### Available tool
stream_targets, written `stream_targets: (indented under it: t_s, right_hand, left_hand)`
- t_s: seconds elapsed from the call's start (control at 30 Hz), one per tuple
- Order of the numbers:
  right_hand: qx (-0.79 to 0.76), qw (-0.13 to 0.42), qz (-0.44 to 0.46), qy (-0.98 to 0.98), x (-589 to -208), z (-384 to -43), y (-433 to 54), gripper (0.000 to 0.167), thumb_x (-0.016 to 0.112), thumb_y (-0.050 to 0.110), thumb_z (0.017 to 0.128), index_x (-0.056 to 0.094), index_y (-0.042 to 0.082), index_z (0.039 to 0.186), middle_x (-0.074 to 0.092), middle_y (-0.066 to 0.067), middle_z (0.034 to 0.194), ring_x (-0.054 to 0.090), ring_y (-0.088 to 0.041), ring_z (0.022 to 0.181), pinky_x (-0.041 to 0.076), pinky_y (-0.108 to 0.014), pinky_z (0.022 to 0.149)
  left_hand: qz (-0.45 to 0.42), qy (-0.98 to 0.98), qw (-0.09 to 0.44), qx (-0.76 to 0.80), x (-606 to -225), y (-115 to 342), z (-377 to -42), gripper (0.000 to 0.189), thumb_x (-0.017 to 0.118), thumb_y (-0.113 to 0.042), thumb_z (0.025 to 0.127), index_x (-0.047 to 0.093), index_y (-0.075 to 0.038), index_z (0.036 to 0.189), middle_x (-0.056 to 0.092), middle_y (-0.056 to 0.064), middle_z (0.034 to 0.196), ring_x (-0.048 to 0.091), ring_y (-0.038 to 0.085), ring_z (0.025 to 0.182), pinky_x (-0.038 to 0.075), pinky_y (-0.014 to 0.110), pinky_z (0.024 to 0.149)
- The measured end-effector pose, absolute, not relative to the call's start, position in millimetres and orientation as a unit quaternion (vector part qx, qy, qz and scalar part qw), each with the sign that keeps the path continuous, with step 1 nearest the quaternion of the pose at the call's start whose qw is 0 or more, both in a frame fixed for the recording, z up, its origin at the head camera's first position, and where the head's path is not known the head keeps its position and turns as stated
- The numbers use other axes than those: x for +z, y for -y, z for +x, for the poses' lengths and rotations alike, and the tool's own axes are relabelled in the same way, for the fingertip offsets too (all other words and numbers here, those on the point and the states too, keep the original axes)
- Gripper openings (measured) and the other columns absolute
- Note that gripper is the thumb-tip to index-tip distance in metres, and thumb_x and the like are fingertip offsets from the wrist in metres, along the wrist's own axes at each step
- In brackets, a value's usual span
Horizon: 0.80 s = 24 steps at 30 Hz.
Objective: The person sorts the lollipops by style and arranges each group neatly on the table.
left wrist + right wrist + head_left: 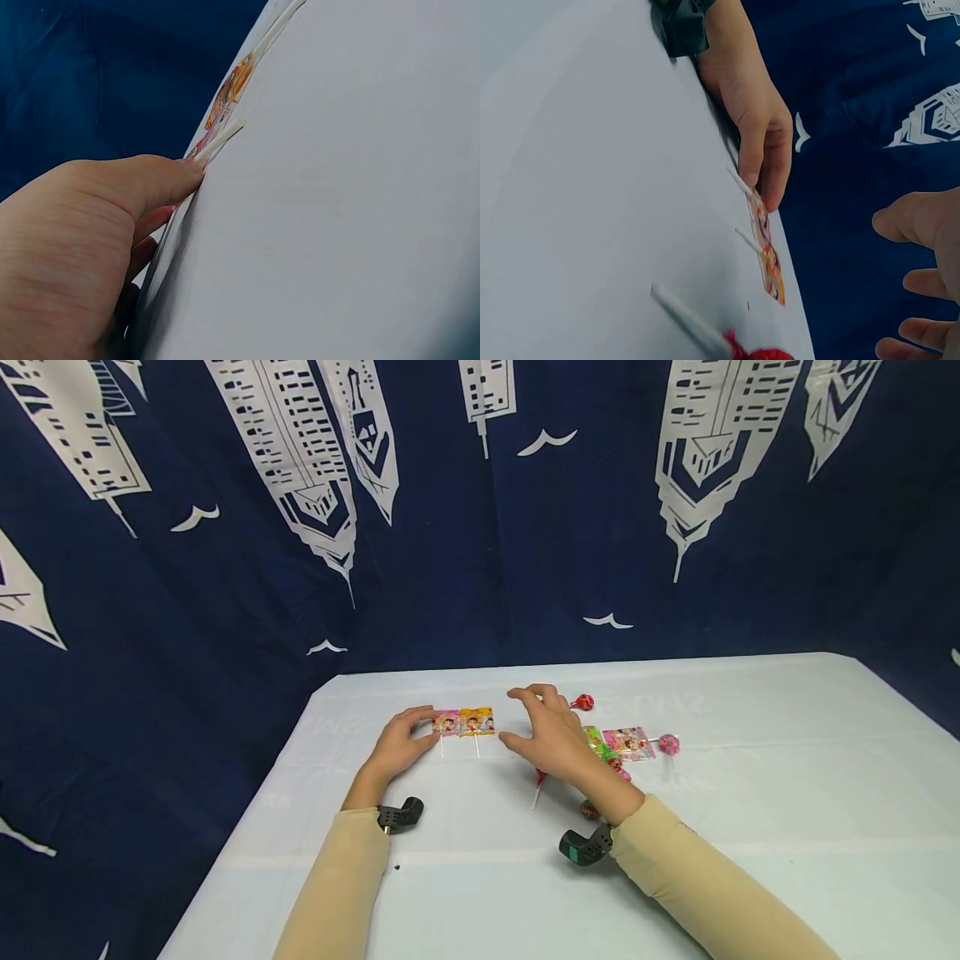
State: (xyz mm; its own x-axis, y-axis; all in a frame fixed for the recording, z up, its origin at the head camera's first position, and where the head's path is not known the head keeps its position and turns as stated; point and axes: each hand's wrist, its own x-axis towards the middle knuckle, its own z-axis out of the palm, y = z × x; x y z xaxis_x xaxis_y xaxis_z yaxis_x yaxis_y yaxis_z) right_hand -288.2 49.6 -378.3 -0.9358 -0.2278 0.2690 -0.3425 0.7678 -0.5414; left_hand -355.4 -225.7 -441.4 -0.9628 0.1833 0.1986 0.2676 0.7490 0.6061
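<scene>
Two flat, wrapped lollipops lie side by side on the white table, their white sticks toward the person. My left hand pinches the left one, a pink-wrapped lollipop, at its outer edge between thumb and fingers. Right beside it is the orange-wrapped lollipop, which overlaps the pink wrapper's edge in the head view. My right hand hovers just right of the pair, thumb and fingers spread, holding nothing. In the right wrist view, a red-wrapped lollipop with a white stick lies below that hand.
Right of my right hand lie a green wrapper, a pink flat packet and a round pink lollipop. Farther back is another red lollipop. A dark round lollipop sits by the right wrist. A navy printed curtain hangs behind the table.
</scene>
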Motion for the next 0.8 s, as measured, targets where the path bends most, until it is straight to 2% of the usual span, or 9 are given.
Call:
stream_targets:
  t_s: [0.17, 0.33, 0.53, 0.8]
  right_hand:
    - [0.3, 0.111, 0.146, 0.936, -380.6, -284.0, -68.6, 0.065, 0.073, 0.035, 0.087, 0.049, 0.015, 0.145, 0.041, -0.018, 0.148, 0.045, -0.038, 0.13, 0.04, -0.058, 0.102]
    - [0.293, 0.123, 0.134, 0.939, -383.5, -282.9, -86.2, 0.066, 0.073, 0.033, 0.087, 0.048, 0.013, 0.145, 0.045, -0.019, 0.143, 0.046, -0.037, 0.125, 0.041, -0.055, 0.098]
    - [0.285, 0.122, 0.115, 0.944, -389.4, -284.2, -106.2, 0.067, 0.073, 0.033, 0.087, 0.049, 0.009, 0.144, 0.048, -0.022, 0.135, 0.048, -0.038, 0.118, 0.042, -0.052, 0.091]
    - [0.261, 0.119, 0.087, 0.954, -399.5, -284.8, -127.6, 0.066, 0.069, 0.036, 0.088, 0.05, 0.006, 0.143, 0.049, -0.025, 0.134, 0.048, -0.041, 0.117, 0.043, -0.053, 0.089]
  left_hand:
    - [-0.119, 0.934, 0.064, -0.329, -442.6, 225.8, -357.0, 0.043, 0.071, -0.021, 0.091, 0.064, -0.012, 0.133, 0.053, 0.009, 0.149, 0.042, 0.033, 0.143, 0.029, 0.05, 0.119]
    - [-0.118, 0.935, 0.064, -0.328, -442.2, 225.8, -357.0, 0.043, 0.07, -0.02, 0.092, 0.064, -0.012, 0.133, 0.053, 0.01, 0.149, 0.043, 0.033, 0.143, 0.029, 0.05, 0.119]
    - [-0.112, 0.935, 0.062, -0.332, -441.4, 226.7, -356.3, 0.043, 0.07, -0.02, 0.091, 0.064, -0.013, 0.133, 0.052, 0.009, 0.15, 0.042, 0.033, 0.144, 0.029, 0.051, 0.119]
    - [-0.113, 0.936, 0.054, -0.33, -443.3, 226.8, -358.6, 0.044, 0.07, -0.022, 0.092, 0.063, -0.013, 0.134, 0.051, 0.007, 0.151, 0.041, 0.032, 0.144, 0.029, 0.05, 0.119]
